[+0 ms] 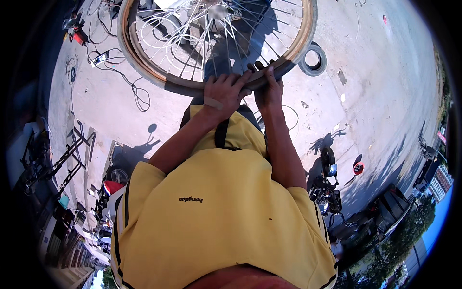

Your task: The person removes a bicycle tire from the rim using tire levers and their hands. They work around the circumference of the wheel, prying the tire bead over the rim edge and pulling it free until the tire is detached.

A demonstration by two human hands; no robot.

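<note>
A spoked bicycle wheel (298, 33) with a tan-and-dark tire fills the upper middle of the head view, its top cut off by the frame. My left hand (226, 94) has its fingers closed on the lower part of the tire, with a tan strip stuck across the back of the hand. Just right of it, my right hand (268, 86) grips the same stretch of tire, thumb on the near face and some fingertips showing beyond it. The hands are close together. Behind the spokes are dark shapes and pale loops that I cannot make out.
A loose tire (322, 60) lies right of the wheel on the pavement (375, 86). Cables (137, 91) and a red tool (78, 35) lie left. Metal frames (67, 156) stand at lower left, a motorcycle (328, 192) and red bucket (358, 168) at lower right.
</note>
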